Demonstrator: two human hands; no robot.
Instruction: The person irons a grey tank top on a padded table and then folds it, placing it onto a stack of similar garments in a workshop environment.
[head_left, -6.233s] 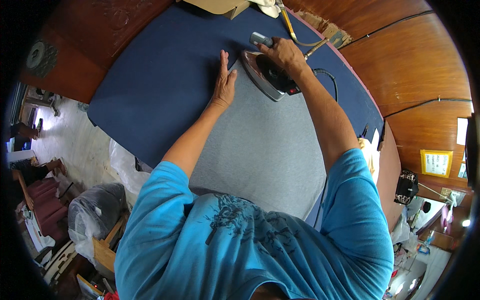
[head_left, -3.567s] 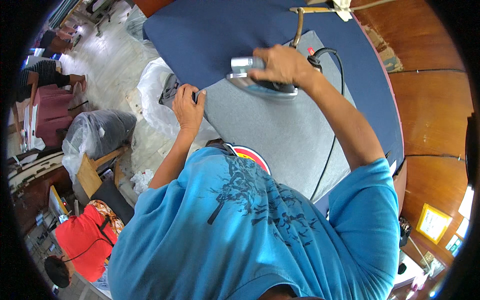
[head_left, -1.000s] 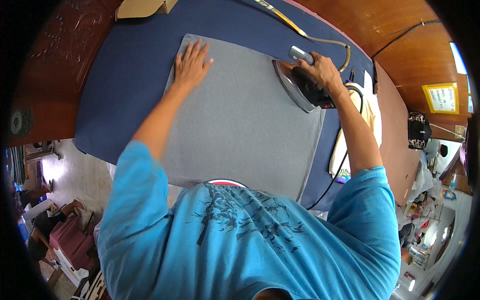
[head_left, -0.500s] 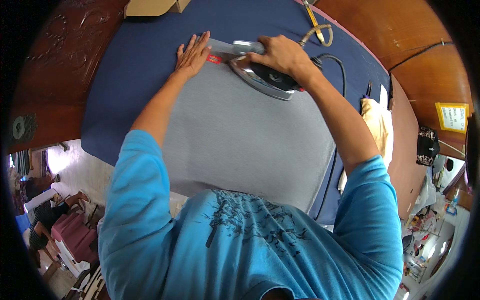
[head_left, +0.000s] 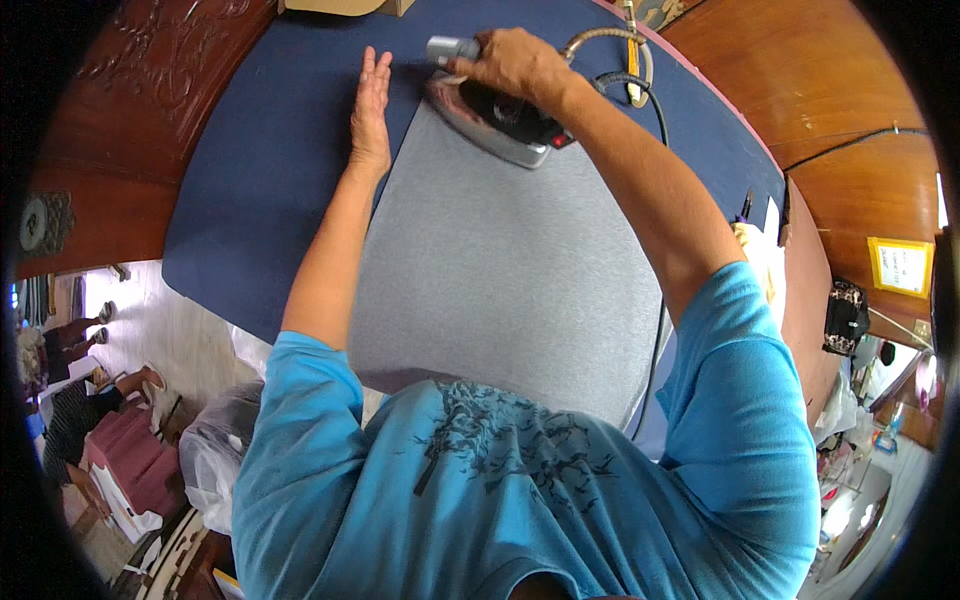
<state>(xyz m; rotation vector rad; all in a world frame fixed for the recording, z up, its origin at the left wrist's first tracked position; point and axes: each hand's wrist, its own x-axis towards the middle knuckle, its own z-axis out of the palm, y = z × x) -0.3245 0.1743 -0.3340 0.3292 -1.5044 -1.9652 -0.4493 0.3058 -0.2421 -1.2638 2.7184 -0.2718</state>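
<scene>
So the right hand [head_left: 522,66] is wrapped round the handle of a clothes iron [head_left: 487,118], which sits at the far end of the grey cloth [head_left: 510,260], all spread on a dark blue worktop [head_left: 260,190]. The left hand [head_left: 371,118] is basically flat, fingers straight, nothing in it, just beside the cloth's left edge; can't tell if it's touching the worktop. Black cord [head_left: 660,115] loops off to the iron's right.

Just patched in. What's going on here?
A person's right hand grips an iron at the far end of a grey cloth spread on a navy-covered table. The left hand is open and empty, just left of the cloth's edge; whether it touches the table is unclear.
</scene>
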